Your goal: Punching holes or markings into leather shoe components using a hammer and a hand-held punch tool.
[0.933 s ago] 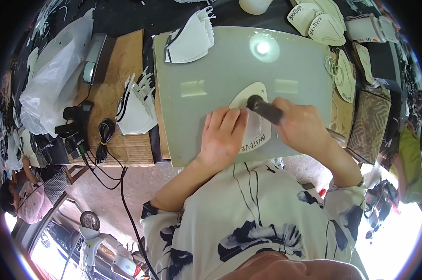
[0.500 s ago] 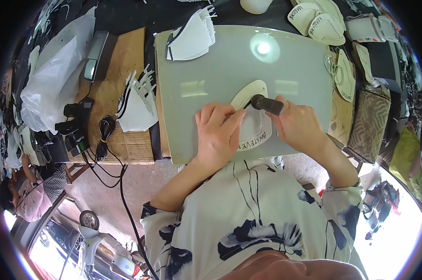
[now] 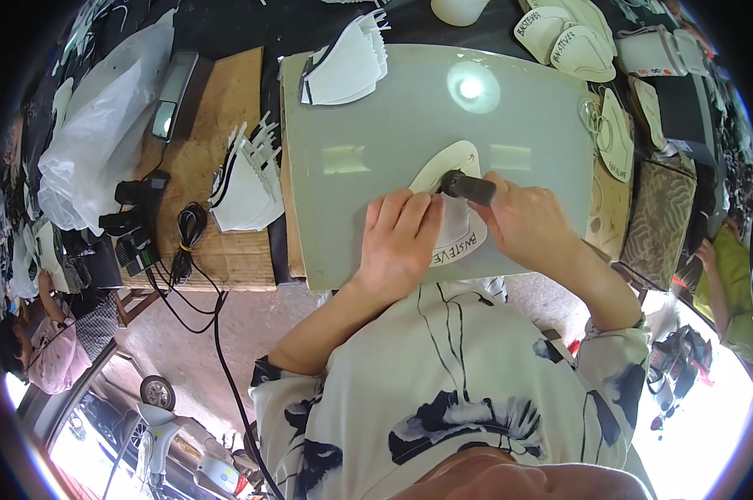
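Observation:
A cream curved template (image 3: 453,157) with black handwriting lies on the grey-green board (image 3: 335,242) in front of me. Inside its outline rests a smooth white piece (image 3: 455,218), partly covered by my hands. My left hand (image 3: 399,233) is closed, fingertips pressed together at the piece's left edge; they hide what they pinch. In my right hand (image 3: 526,221) is a dark hammer (image 3: 476,190), gripped from the right. Its rounded end is over the upper part of the white piece, close to my left fingertips; whether it touches cannot be seen.
Stacks of white cut pieces lie on the board's far left corner (image 3: 343,67) and on cardboard (image 3: 235,83) at left. More cream templates (image 3: 585,52) are at far right. A coiled black cable (image 3: 190,227) and a plastic bag (image 3: 101,142) lie left. Other people sit at both sides.
My left hand has shifted slightly right, its fingers now straighter and closer to the hammer. The hammer's rounded end has moved a little left. At right, another person's arm has come into view.

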Available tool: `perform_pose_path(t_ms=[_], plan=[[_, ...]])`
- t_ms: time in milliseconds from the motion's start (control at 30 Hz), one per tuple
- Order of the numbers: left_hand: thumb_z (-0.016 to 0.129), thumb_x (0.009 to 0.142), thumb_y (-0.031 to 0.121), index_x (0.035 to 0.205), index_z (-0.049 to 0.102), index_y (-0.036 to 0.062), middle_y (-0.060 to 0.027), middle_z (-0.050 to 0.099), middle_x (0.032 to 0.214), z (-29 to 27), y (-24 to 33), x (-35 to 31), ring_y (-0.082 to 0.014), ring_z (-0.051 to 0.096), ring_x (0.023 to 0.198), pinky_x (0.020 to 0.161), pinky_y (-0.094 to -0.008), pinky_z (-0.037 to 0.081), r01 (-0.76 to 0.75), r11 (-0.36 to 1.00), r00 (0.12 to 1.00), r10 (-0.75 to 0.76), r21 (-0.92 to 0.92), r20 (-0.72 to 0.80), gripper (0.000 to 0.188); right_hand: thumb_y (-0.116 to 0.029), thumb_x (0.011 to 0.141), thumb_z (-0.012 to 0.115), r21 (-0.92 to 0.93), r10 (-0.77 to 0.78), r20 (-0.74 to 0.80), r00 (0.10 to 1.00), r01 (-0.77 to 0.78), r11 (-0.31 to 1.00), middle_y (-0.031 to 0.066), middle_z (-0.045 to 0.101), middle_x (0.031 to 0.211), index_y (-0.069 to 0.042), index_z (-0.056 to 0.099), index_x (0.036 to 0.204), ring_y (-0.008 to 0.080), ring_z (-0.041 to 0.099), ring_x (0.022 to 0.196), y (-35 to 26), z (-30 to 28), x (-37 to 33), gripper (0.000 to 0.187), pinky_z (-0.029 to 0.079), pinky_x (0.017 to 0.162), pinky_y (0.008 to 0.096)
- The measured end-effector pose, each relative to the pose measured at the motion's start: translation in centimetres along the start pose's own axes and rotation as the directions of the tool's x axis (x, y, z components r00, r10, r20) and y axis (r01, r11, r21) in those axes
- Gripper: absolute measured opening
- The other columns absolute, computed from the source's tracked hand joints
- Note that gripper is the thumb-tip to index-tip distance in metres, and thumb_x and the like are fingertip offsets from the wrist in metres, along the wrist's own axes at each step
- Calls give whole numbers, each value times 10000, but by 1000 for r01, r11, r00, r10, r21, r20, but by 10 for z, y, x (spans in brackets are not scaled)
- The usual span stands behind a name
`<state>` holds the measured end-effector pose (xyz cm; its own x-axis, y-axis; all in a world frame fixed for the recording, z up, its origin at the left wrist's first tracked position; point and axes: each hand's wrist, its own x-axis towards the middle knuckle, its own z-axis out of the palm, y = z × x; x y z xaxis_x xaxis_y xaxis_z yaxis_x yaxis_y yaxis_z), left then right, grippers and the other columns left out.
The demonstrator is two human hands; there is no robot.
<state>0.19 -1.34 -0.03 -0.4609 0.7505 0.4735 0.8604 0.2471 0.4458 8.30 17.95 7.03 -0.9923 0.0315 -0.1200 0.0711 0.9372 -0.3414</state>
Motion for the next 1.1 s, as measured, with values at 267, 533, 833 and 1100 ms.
perform_pose_path(t_ms=[267, 533, 833, 1100], plan=[[716, 738, -5, 1011, 729, 36, -42, 625, 993, -8, 3, 6, -237, 593, 927, 830, -394, 407, 206, 975, 977, -209, -87, -35, 276, -206, 979, 590, -42, 113, 122, 986, -108, 993, 136, 583, 640, -9, 503, 937, 356, 618, 550, 2, 7, 0, 219, 479, 492, 442], [678, 724, 46, 1016, 703, 13, -53, 612, 1004, -6, 1, -5, -237, 577, 994, 871, -388, 408, 33, 999, 999, -33, 0, 17, 295, -233, 952, 632, 0, 86, 76, 993, -86, 996, 117, 619, 639, -12, 500, 882, 317, 640, 532, 2, 3, 2, 267, 495, 460, 393], [668, 739, 72, 1015, 702, 12, -51, 616, 1022, -1, 0, -9, -233, 579, 999, 879, -394, 403, 3, 999, 1000, -2, 40, -23, 285, -223, 939, 629, 30, 45, 85, 995, -48, 998, 125, 630, 655, -15, 501, 874, 330, 642, 544, -8, -6, 0, 253, 504, 485, 417], [682, 700, 36, 980, 712, 52, -27, 620, 974, -17, -3, -4, -225, 579, 974, 855, -396, 370, 208, 967, 978, -207, -149, 23, 282, -209, 967, 607, -20, 102, 156, 982, -100, 995, 127, 581, 637, -12, 537, 971, 348, 625, 555, 0, 9, -6, 209, 482, 497, 442]])
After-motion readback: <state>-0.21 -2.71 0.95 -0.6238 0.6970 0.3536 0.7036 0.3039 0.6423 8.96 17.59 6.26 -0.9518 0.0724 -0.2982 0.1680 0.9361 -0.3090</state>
